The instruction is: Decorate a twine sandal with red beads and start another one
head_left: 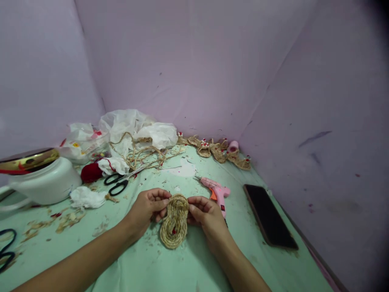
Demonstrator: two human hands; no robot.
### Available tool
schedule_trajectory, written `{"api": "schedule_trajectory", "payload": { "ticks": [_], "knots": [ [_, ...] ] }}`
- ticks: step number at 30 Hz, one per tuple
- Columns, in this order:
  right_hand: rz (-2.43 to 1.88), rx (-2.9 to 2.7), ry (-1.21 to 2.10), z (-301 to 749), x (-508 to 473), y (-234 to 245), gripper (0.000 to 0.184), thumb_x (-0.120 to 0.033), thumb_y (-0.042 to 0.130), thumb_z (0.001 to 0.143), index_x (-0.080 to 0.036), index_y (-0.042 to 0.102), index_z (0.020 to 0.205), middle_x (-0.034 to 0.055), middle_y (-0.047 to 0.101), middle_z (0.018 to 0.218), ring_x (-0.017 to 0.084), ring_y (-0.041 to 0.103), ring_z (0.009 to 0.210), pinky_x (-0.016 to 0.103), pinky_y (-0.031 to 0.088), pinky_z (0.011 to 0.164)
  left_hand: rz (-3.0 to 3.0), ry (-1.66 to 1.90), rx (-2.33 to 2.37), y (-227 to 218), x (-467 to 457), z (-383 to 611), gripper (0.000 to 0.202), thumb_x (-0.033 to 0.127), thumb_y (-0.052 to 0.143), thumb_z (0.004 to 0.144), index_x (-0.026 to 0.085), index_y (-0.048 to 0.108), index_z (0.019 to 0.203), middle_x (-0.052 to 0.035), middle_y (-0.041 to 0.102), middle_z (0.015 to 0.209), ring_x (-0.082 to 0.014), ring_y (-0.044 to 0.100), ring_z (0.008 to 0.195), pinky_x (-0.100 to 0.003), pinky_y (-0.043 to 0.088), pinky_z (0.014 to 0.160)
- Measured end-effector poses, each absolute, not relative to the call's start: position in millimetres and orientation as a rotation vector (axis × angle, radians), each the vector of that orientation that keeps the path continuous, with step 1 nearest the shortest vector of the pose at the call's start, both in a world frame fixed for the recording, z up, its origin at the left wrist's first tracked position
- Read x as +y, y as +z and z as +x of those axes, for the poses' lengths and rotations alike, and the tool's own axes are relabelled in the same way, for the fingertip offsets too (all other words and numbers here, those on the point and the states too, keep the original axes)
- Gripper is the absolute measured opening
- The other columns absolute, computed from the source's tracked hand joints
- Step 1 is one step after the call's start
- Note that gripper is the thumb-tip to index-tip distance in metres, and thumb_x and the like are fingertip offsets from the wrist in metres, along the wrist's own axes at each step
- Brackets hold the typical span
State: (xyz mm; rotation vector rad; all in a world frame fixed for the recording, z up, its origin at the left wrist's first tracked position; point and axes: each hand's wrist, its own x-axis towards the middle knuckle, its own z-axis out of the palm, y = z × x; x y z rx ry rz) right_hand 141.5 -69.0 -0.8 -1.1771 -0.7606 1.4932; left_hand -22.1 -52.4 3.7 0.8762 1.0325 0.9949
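A small sole-shaped piece coiled from jute rope (175, 221) lies on the green table (170, 267), held upright at its far end by both hands. My left hand (148, 207) pinches its upper left edge with thumb and fingers closed. My right hand (204, 214) pinches the upper right edge the same way. A small red spot shows near the sole's middle. Just beyond my right hand lies a pink glue gun (216, 192).
A black phone (268, 215) lies at the right. Black scissors (116, 183), loose jute rope (142, 154), white plastic bags (136, 127), a red ball of yarn (90, 172) and a white pot (42, 178) crowd the left. Finished jute sandals (220, 152) line the back corner. Pink walls enclose the table.
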Motion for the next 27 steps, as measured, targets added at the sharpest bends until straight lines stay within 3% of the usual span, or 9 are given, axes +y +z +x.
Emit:
{"api": "schedule_trajectory", "payload": {
  "ticks": [4, 15, 21, 25, 27],
  "knots": [
    [-1.185, -0.753, 1.483, 142, -68, 2, 0.032, -0.027, 0.08, 0.044, -0.013, 0.061, 0.065, -0.001, 0.062, 0.054, 0.009, 0.054, 0.043, 0.024, 0.047, 0.046, 0.903, 0.979, 1.111, 4, -53, -22, 0.025, 0.027, 0.07, 0.058, 0.012, 0.058, 0.074, 0.0084, 0.044, 0.036, -0.0017, 0.029, 0.03, -0.012, 0.018, 0.029],
    [-1.142, -0.792, 1.449, 140, -69, 4, 0.024, -0.025, 0.075, 0.049, -0.015, 0.058, 0.063, -0.0038, 0.057, 0.051, 0.008, 0.049, 0.041, 0.021, 0.04, 0.043, 0.967, 0.964, 1.107, 3, -56, -22, 0.022, 0.029, 0.068, 0.062, 0.013, 0.058, 0.074, 0.0079, 0.043, 0.037, -0.0037, 0.03, 0.033, -0.015, 0.02, 0.033],
    [-1.155, -0.83, 1.433, 140, -71, 6, 0.016, -0.021, 0.069, 0.056, -0.016, 0.056, 0.064, -0.0032, 0.056, 0.056, 0.01, 0.051, 0.048, 0.022, 0.041, 0.046, 1.103, 1.034, 1.248, 12, -58, -30, 0.024, 0.028, 0.062, 0.068, 0.017, 0.062, 0.09, -0.0002, 0.061, 0.074, -0.0052, 0.035, 0.044, -0.019, 0.023, 0.04],
    [-1.173, -0.857, 1.454, 138, -73, 7, 0.013, -0.021, 0.066, 0.06, -0.017, 0.055, 0.067, -0.0025, 0.056, 0.06, 0.011, 0.052, 0.053, 0.023, 0.042, 0.05, 1.401, 0.965, 1.366, 25, -57, -33, 0.027, 0.037, 0.059, 0.072, 0.018, 0.063, 0.09, -0.001, 0.058, 0.065, -0.012, 0.045, 0.053, -0.023, 0.032, 0.048],
    [-1.186, -0.891, 1.446, 138, -74, 7, 0.011, -0.02, 0.063, 0.063, -0.017, 0.055, 0.069, -0.0024, 0.055, 0.062, 0.012, 0.051, 0.055, 0.024, 0.042, 0.051, 1.531, 0.986, 1.338, 29, -57, -32, 0.025, 0.036, 0.059, 0.072, 0.019, 0.064, 0.089, -0.005, 0.062, 0.08, -0.0174, 0.053, 0.07, -0.025, 0.038, 0.058]
  ]
}}
